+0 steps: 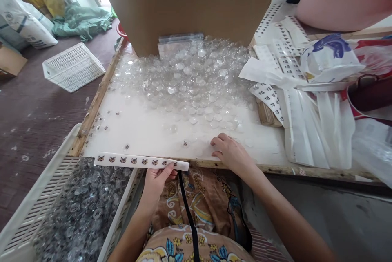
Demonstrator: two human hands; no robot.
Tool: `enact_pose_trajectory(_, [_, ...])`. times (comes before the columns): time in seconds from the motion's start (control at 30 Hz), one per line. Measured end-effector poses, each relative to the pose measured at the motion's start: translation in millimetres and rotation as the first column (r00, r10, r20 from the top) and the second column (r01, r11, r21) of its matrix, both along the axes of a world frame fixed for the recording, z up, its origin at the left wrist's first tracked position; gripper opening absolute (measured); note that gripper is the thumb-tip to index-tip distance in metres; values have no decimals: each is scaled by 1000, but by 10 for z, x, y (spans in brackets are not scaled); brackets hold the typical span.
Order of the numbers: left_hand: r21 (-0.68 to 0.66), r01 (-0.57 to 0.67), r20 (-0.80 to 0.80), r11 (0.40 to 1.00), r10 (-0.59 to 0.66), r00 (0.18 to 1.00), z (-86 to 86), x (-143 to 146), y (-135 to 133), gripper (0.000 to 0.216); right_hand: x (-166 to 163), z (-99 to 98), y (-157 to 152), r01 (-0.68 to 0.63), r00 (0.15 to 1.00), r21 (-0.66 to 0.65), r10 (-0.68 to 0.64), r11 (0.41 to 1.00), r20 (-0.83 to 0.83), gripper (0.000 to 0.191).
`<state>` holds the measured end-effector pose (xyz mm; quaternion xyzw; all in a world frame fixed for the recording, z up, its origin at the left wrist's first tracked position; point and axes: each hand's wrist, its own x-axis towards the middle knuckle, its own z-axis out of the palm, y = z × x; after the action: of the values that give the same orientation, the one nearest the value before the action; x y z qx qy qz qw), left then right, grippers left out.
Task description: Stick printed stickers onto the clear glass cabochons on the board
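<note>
My left hand (159, 178) pinches the right end of a white sticker strip (128, 161) between thumb and fingers. The strip carries a row of small cat-face stickers and lies along the table's front edge. My right hand (231, 151) rests low over the white tabletop (147, 127), fingers bent and apart from the thumb; I see nothing held there. Just beyond it are loose clear round discs (192, 120), which pile up thickly toward the back. A disc with a cat face (185, 144) lies left of my right hand, and several more are at the left side.
A large cardboard box (192, 4) stands behind the pile. Sticker sheets (286, 59) and white backing strips (306, 127) crowd the right side, near a pink basin (339, 6). Below left, a crate (33, 200) holds many clear pieces. A wooden rim (98, 94) edges the table.
</note>
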<state>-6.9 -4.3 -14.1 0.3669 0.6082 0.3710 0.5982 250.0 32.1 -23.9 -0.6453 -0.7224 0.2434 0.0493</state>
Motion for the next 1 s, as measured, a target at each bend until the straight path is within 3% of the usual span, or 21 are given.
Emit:
enact_pose_trajectory(0.23, [0,15,35,1000,-15,999,29,-27,-36,33,-27,-3,-26,9,1000,8,-9,1000,13,24])
enact_pose_trajectory(0.33, [10,-8,39,1000,8,999,35,-61,-42,32,-6,28,-34,17,1000,13,-17,1000,-5,16])
enact_pose_trajectory(0.57, [27,-16,64,1000,14,998,-44,-125,-64,29,23,-24,-53,-11,999,29,10,1000,51,16])
enact_pose_trajectory(0.67, [29,-27,76,999,24,997,-75,-131,-47,29,12,-38,-42,22,1000,14,-22,1000,-19,15])
enact_pose_trajectory(0.83, [10,-46,78,999,45,996,-79,-132,-7,31,27,-27,-26,32,949,-67,-51,997,-310,10])
enact_pose_trajectory(0.9, [3,-48,79,999,47,996,-73,-135,3,31,51,-13,-21,52,953,-80,-74,995,-294,8])
enact_pose_trajectory(1.0, [-3,-43,79,999,43,996,-72,-143,15,31,59,47,9,137,966,9,-131,991,-223,8])
